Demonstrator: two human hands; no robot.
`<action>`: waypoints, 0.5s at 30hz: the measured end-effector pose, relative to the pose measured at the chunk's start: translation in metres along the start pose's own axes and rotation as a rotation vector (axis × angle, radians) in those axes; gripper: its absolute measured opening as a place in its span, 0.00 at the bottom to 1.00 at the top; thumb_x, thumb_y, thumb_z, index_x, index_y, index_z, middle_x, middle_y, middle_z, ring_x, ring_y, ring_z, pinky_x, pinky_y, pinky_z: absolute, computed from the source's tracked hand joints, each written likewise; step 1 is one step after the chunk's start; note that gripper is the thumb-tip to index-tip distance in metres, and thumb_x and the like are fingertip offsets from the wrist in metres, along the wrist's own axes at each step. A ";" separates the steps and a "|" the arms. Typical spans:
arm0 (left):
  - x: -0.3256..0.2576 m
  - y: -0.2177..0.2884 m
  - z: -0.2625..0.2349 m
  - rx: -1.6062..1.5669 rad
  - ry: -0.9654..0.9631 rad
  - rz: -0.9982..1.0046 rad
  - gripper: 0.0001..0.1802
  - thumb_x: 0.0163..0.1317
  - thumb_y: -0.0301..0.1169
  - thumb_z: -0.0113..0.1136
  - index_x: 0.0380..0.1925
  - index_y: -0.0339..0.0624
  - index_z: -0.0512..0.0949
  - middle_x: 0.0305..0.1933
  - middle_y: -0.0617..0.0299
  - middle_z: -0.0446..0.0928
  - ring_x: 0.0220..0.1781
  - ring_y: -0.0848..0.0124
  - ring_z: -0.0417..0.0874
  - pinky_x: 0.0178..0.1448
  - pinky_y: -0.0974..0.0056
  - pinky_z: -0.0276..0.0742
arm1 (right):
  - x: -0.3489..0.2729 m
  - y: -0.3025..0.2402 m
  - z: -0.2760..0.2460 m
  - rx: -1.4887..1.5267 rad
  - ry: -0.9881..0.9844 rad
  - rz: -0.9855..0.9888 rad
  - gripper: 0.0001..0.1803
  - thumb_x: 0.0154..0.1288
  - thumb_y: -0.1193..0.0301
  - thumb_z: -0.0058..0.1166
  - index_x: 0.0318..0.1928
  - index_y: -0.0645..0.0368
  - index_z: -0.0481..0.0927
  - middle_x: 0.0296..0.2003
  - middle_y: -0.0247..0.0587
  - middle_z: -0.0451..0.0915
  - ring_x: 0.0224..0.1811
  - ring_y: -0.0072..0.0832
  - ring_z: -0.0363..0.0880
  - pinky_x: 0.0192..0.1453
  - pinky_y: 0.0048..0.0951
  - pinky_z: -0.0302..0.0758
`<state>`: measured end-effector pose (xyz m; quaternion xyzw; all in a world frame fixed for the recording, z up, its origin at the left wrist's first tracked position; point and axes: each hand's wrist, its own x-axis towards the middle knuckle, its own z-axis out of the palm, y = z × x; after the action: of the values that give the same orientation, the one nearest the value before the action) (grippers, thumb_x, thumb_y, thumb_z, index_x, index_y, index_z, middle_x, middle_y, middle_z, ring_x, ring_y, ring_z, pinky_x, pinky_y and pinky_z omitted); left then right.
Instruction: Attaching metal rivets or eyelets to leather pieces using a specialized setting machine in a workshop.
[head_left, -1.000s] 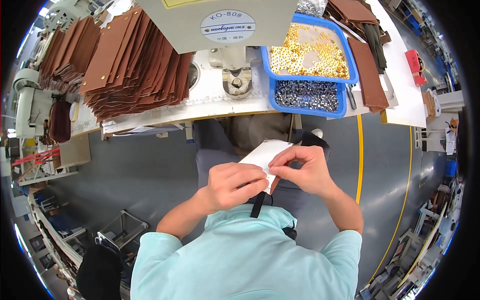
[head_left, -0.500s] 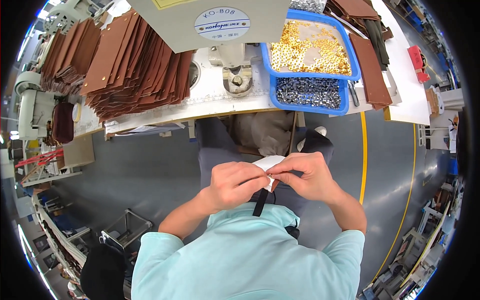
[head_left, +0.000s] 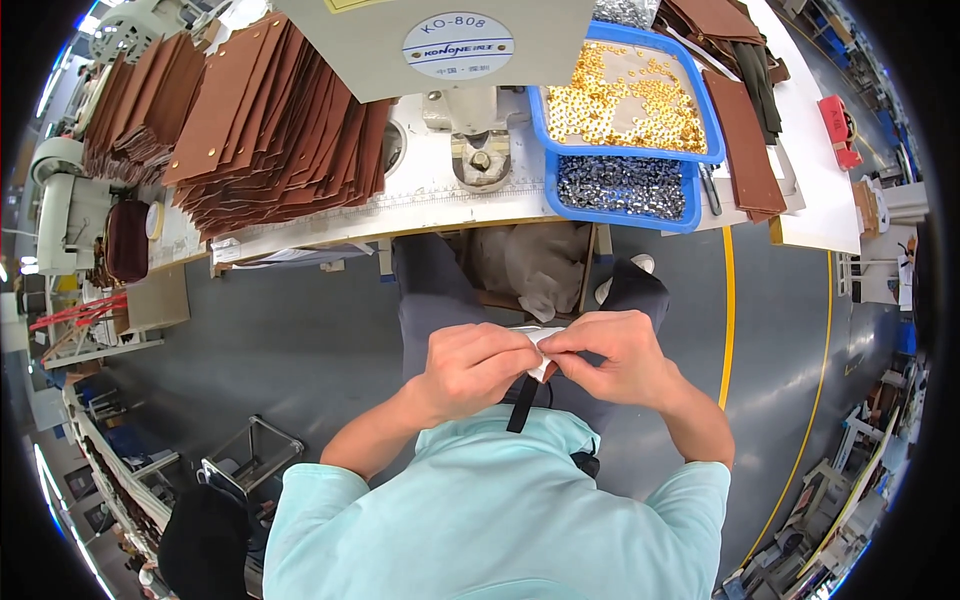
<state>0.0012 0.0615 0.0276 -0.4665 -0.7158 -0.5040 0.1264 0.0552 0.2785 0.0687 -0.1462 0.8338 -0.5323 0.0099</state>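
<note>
Over my lap, my left hand [head_left: 475, 370] and my right hand [head_left: 615, 358] meet, each with thumb and fingers pinched together. Between the fingertips is a small white piece [head_left: 541, 369], thin like paper or cloth, with a bit of brown showing at its lower edge. Both hands grip it from opposite sides. The fingers hide most of it, so whether a small fastener sits in it cannot be made out. A black strap [head_left: 521, 403] hangs just below, against my light green shirt.
A press machine [head_left: 480, 160] stands at the table's middle. Left of it lie stacked brown leather pieces [head_left: 270, 130]. On the right are a blue tray of gold rings [head_left: 716, 140] and a blue tray of dark metal parts [head_left: 640, 222]. More leather strips [head_left: 742, 150] lie farther right.
The white piece has tilted and dropped lower between my fingers, so less of its face shows. My hands stay nearly in place, and the right fingers have shifted slightly.
</note>
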 end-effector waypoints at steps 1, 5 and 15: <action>-0.001 0.000 0.000 0.003 0.002 -0.001 0.12 0.43 0.22 0.73 0.31 0.44 0.84 0.32 0.65 0.84 0.27 0.68 0.84 0.29 0.67 0.79 | 0.000 0.000 0.001 -0.022 0.023 -0.025 0.10 0.56 0.79 0.66 0.40 0.60 0.89 0.31 0.39 0.88 0.30 0.32 0.87 0.34 0.30 0.82; -0.003 -0.001 0.001 -0.032 -0.001 -0.036 0.13 0.43 0.22 0.75 0.31 0.44 0.83 0.32 0.65 0.84 0.27 0.67 0.84 0.28 0.66 0.79 | -0.001 -0.005 0.009 0.069 0.105 0.122 0.10 0.55 0.80 0.67 0.39 0.61 0.89 0.30 0.42 0.88 0.29 0.31 0.88 0.34 0.26 0.82; 0.000 0.003 -0.001 -0.037 -0.020 -0.091 0.12 0.44 0.23 0.74 0.31 0.44 0.84 0.33 0.65 0.84 0.28 0.66 0.85 0.29 0.64 0.80 | -0.001 0.000 0.003 -0.043 0.011 -0.052 0.13 0.55 0.79 0.65 0.42 0.61 0.88 0.31 0.39 0.88 0.30 0.33 0.87 0.35 0.29 0.83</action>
<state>0.0032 0.0609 0.0295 -0.4409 -0.7280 -0.5177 0.0874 0.0568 0.2762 0.0673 -0.1650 0.8409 -0.5153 -0.0119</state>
